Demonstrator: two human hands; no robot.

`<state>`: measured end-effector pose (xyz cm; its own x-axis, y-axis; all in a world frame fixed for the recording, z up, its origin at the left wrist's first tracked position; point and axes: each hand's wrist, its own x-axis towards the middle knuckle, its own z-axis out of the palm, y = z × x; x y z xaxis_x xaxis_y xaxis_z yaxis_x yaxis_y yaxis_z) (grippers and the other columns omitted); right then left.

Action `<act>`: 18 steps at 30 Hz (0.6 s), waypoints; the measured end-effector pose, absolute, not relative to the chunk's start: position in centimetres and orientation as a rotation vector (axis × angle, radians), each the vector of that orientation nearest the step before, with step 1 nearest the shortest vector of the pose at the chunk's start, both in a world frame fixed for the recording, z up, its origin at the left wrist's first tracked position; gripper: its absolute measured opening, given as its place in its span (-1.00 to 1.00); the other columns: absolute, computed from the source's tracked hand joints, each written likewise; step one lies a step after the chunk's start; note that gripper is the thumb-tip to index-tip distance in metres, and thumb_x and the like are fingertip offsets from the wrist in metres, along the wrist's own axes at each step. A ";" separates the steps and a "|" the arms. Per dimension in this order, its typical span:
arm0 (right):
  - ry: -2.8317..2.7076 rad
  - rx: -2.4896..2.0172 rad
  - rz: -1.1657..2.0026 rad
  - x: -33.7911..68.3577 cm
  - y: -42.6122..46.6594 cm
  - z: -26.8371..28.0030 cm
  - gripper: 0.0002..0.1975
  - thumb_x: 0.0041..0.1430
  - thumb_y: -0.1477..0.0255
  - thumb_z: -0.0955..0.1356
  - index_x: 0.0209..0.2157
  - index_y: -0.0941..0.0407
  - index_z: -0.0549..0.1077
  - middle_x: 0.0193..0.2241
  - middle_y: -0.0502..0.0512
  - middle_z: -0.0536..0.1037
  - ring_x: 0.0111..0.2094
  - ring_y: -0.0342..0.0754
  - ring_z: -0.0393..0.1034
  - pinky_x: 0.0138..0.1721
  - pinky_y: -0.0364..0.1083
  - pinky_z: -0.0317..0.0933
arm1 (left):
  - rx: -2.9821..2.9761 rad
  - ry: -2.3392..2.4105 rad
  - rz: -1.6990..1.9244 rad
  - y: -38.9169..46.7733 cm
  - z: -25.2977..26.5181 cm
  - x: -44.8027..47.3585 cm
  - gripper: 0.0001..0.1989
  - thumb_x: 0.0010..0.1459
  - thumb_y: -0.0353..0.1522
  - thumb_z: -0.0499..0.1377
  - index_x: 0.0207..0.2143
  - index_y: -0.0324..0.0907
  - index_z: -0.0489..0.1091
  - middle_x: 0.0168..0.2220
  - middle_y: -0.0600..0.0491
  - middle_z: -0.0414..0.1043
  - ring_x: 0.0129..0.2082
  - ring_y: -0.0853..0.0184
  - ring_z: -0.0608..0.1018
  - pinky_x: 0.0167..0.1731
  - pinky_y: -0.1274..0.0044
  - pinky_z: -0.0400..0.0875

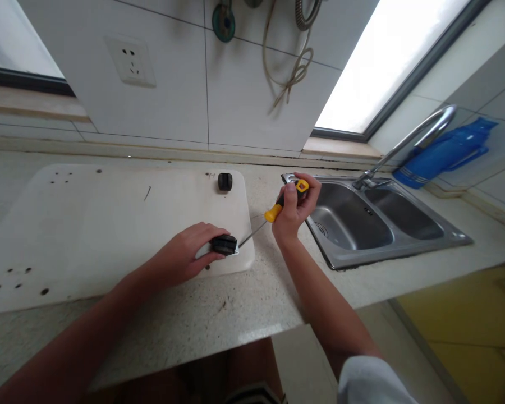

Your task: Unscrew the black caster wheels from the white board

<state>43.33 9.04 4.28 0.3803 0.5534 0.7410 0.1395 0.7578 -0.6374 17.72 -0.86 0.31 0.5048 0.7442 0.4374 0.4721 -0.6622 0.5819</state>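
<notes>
My left hand (pixel 197 247) is closed round a black caster wheel (pixel 224 244) with a small metal plate, at the near right corner of a white board (pixel 96 224). In my right hand (pixel 292 207) is a screwdriver (pixel 273 214) with a yellow and black handle. Its thin shaft slants down to the left, and the tip is at the caster's metal plate; whether it sits in a screw is too small to tell. A second black caster wheel (pixel 225 181) stands at the board's far right corner. Several screw holes show at the board's left corners.
To the right a double steel sink (pixel 336 261) with a curved faucet (pixel 421 137) is set into the counter (pixel 252 314). A blue thermos flask (pixel 446 151) leans behind it. A wall socket (pixel 131 60) and a hanging tied cord (pixel 297 73) are on the tiled wall.
</notes>
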 end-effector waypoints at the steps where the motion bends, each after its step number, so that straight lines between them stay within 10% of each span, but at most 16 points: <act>1: -1.226 -0.663 0.267 43.0 9.0 5.4 -0.71 0.46 0.10 0.45 0.04 -0.03 0.52 -0.24 -0.03 0.40 -0.40 -0.16 0.24 -0.34 -0.09 0.23 | 2.366 1.008 0.965 -0.8 0.1 17.7 -0.70 0.57 -0.24 0.27 0.26 -0.04 0.50 0.13 -0.06 0.70 0.12 0.13 0.72 0.20 0.28 0.60; 18: -1.753 -0.424 0.111 39.3 7.4 11.1 -0.88 0.45 0.48 0.38 -0.03 0.03 0.46 -0.11 -0.02 0.59 -0.24 -0.24 0.54 -0.12 -0.19 0.45 | 2.295 1.085 0.907 -1.3 0.4 17.1 -0.66 0.55 -0.25 0.28 0.31 0.08 0.49 0.12 0.01 0.72 0.04 0.12 0.75 0.08 0.27 0.69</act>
<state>39.34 7.44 11.07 -0.1659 0.3406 0.9254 0.2209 0.9274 -0.3018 17.12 -1.30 0.36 0.4769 0.7967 0.3712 0.5066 -0.5943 0.6246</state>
